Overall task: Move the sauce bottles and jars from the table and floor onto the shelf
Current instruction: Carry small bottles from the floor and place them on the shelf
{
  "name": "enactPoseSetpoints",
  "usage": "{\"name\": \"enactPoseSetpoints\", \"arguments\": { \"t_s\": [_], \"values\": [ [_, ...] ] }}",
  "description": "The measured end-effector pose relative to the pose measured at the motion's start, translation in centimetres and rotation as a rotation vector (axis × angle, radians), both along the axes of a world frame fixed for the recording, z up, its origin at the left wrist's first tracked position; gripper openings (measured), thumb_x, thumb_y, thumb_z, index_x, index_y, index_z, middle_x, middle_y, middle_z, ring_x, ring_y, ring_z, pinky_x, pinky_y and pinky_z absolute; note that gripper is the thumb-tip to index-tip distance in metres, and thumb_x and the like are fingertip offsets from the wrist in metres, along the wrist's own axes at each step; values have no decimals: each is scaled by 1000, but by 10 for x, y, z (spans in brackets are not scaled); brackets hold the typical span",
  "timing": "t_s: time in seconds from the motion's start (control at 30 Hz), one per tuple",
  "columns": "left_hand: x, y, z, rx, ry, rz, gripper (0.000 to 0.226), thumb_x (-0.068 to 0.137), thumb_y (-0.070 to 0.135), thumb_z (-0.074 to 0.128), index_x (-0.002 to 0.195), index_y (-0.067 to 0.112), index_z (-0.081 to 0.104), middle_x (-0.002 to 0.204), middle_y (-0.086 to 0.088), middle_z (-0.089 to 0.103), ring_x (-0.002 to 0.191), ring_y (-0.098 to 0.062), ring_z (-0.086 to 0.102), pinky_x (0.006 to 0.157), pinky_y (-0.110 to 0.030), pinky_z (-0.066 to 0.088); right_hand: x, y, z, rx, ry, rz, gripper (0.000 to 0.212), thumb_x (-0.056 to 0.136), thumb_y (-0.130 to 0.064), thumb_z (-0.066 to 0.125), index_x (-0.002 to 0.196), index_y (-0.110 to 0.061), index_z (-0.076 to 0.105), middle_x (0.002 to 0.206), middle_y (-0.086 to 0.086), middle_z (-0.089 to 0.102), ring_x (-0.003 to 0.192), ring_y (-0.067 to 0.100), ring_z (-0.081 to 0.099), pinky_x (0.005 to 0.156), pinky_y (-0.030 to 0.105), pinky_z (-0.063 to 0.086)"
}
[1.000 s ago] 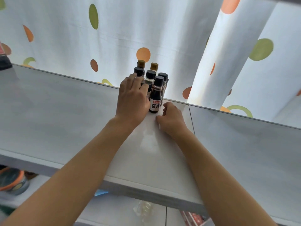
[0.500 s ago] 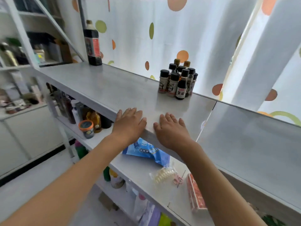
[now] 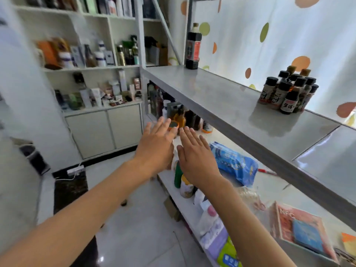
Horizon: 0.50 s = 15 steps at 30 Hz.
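Several small dark sauce bottles (image 3: 289, 91) with black caps stand clustered at the right of the grey top shelf (image 3: 217, 95). A tall dark bottle (image 3: 193, 48) with a red label stands at that shelf's far left end. My left hand (image 3: 157, 146) and my right hand (image 3: 196, 158) hover side by side in front of the lower shelf, fingers spread, palms down, holding nothing. Just beyond my fingertips an orange-rimmed jar (image 3: 174, 126) sits among darker bottles (image 3: 185, 117) on the lower shelf.
A blue bag (image 3: 235, 162) and a red-and-blue box (image 3: 300, 230) lie on the lower shelf. Bottles and packets fill the shelf below. A white cabinet (image 3: 104, 130) with cluttered shelves stands to the left. A power strip (image 3: 75, 171) lies on the floor.
My hands have let go of the small bottles on the top shelf and drawn back and down in front of the lower shelf. My view has swung left toward the room.
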<state>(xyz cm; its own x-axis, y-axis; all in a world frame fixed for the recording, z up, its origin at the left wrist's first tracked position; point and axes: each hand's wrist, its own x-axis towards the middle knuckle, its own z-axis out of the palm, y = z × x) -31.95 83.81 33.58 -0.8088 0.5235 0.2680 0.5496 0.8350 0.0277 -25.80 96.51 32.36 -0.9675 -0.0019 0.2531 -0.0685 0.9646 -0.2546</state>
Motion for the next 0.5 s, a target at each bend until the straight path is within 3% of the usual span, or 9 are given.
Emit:
{"name": "enactPoseSetpoints", "arguments": {
  "t_s": [0.2, 0.5],
  "values": [
    [15, -142, -18, -8, -51, 225, 53, 103, 32, 27, 155, 21, 16, 164, -5, 6, 150, -23, -4, 121, -47, 7, -16, -129, -13, 4, -36, 225, 56, 109, -34, 22, 159, -14, 8, 167, 4, 3, 154, 15, -3, 121, 31, -7],
    [85, -409, -74, 195, -84, 638, 51, 102, 30, 32, 151, 17, 26, 161, -6, 18, 150, -24, 2, 122, -43, 6, -8, -397, -55, 8, -98, 635, 55, 108, -30, 27, 158, -12, 12, 167, 5, 8, 154, 15, 1, 124, 30, -2]
  ]
}}
